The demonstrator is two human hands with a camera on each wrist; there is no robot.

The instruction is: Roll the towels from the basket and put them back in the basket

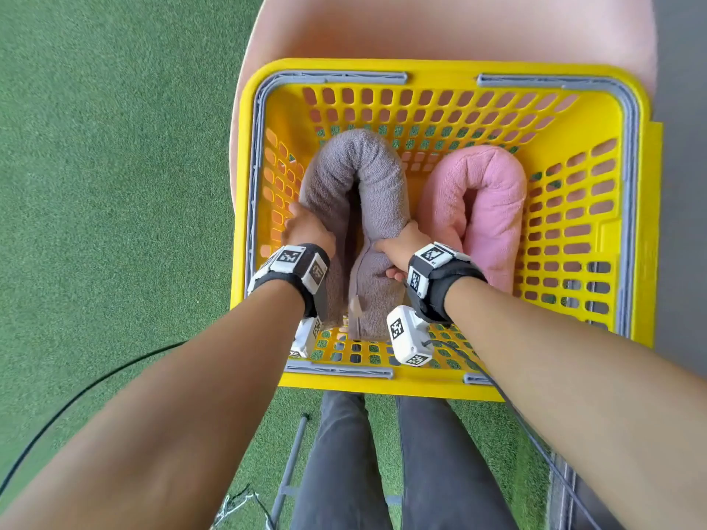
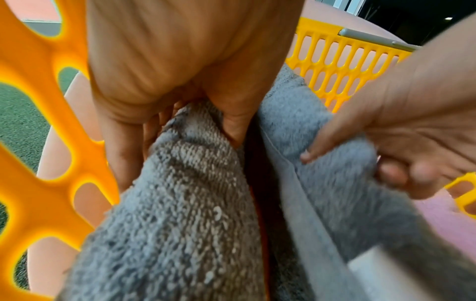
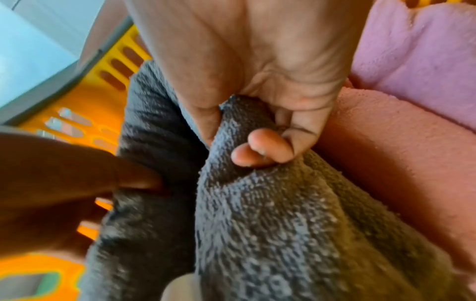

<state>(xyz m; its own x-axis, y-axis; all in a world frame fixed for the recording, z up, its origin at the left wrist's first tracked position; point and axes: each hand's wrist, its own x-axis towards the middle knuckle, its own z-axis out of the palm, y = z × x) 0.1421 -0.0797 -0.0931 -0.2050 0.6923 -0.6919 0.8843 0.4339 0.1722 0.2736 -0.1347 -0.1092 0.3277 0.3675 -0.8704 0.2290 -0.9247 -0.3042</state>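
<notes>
A rolled grey towel, bent into a U, lies in the left half of the yellow basket. My left hand grips its left leg, thumb on the inner side and fingers against the basket wall. My right hand grips its right leg, fingers curled into the cloth. A rolled pink towel, bent the same way, lies in the right half, touching the grey one. In the left wrist view my right hand also shows on the grey roll.
The basket stands on a pink round seat over green artificial turf. A black cable runs across the turf at the left. My legs in dark trousers are just in front of the basket.
</notes>
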